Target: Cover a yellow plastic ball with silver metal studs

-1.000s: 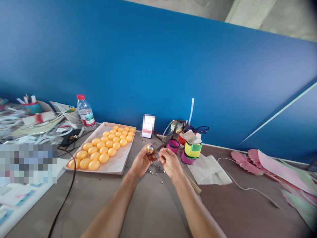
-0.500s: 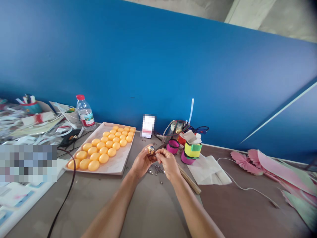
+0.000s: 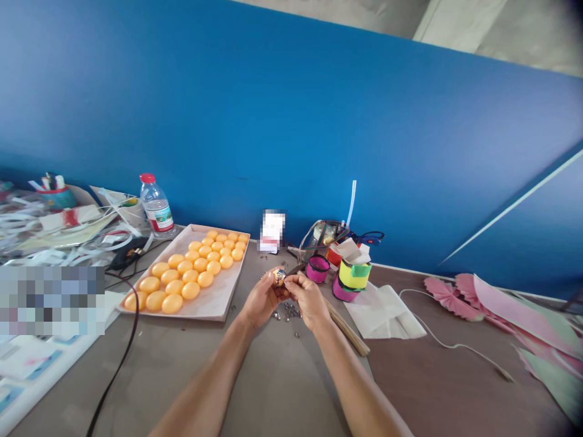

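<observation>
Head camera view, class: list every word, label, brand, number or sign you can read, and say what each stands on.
No text can be read.
Bottle: its label is too small and blurred.
Small upright panel: masked by blocks, unreadable.
White sheet at lower left: faint marks, too blurred; the patch above it is masked.

The held ball (image 3: 279, 277) carries bright metallic pieces, and the loose bits (image 3: 291, 312) below look like shiny metal. The orange balls (image 3: 172, 303) look like smooth plastic with a soft gloss; their tray (image 3: 226, 291) appears to be matt cardboard. The bottle (image 3: 157, 206) is clear, glossy plastic. The blue panel (image 3: 273, 121) is smooth with a faint sheen, the tabletop (image 3: 268, 376) smooth and mostly matt. The white sheet (image 3: 387, 312) looks papery and creased; the pleated pink pieces (image 3: 453, 297) are matt, paper or cloth.
</observation>
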Demonstrator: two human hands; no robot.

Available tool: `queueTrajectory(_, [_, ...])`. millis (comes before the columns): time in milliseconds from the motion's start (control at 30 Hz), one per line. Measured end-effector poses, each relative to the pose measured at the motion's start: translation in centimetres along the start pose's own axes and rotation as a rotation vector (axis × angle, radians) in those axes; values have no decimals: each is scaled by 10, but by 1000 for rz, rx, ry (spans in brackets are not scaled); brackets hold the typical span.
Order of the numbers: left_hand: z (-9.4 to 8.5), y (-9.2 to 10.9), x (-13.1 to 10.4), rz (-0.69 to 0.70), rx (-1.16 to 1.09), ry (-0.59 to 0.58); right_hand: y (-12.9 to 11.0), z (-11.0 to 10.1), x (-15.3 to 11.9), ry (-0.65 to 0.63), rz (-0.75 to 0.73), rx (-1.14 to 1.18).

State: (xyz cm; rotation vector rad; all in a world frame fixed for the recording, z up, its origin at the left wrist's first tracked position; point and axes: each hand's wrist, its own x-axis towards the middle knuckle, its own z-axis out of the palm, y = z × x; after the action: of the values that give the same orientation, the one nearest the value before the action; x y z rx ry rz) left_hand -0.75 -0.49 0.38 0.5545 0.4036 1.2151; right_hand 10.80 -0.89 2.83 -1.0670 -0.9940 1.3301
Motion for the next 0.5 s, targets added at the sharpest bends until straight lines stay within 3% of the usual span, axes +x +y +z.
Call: queueTrajectory(500, [-1, -1, -1, 43, 81, -12, 0, -3, 1, -13, 39, -28])
